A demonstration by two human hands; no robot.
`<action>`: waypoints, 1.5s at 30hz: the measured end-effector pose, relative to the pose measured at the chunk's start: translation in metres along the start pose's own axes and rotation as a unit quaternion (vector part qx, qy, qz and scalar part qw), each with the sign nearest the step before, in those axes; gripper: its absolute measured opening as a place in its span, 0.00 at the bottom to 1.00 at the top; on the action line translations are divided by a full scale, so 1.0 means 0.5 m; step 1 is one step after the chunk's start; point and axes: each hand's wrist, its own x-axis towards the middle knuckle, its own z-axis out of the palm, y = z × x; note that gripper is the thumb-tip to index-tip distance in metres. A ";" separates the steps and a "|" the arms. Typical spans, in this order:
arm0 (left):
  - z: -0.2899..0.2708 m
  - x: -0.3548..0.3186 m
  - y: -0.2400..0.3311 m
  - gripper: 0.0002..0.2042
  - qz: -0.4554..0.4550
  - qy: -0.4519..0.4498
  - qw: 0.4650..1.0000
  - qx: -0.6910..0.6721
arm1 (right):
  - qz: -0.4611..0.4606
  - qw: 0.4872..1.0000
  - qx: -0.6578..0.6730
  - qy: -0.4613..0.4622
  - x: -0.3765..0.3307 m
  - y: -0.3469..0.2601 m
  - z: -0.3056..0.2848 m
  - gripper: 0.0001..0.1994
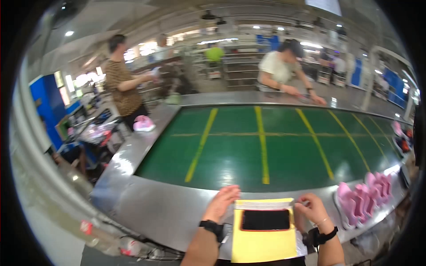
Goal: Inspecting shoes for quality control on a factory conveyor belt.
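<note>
A yellow sheet or pad [264,248] lies at the near edge of the metal table, with a pale strip along its top. On it rests a phone [265,220] with a dark screen and a red edge. My left hand [224,201] is at the pad's upper left corner, fingers stretched out, holding nothing. By the upper right corner, my right hand [312,208] has its fingers curled in a pinch; whatever they hold, if anything, cannot be made out. Each wrist wears a black strapped device. Clear plastic shows along the pad's right side.
Beyond the metal rim [164,201] runs a green conveyor belt [222,150] with yellow cross lines. Pink shoe parts [361,201] stand to my right; a pink shoe [143,123] sits far left. One person [279,66] leans over the far rim; another [124,84] stands left.
</note>
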 end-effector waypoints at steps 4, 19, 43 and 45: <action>-0.001 0.003 -0.018 0.17 -0.038 -0.010 0.999 -0.006 | 0.001 0.986 0.161 0.053 0.034 0.056 0.055 0.07; -0.017 -0.002 -0.027 0.18 -0.034 0.006 0.998 0.050 | 0.145 0.864 0.479 0.050 0.029 0.093 0.095 0.06; 0.019 -0.021 -0.044 0.13 0.009 0.085 0.996 0.037 | 0.139 0.874 0.463 0.049 0.031 0.108 0.109 0.05; 0.024 -0.021 -0.041 0.13 0.008 0.083 0.996 0.036 | 0.129 0.878 0.459 0.037 0.030 0.112 0.107 0.05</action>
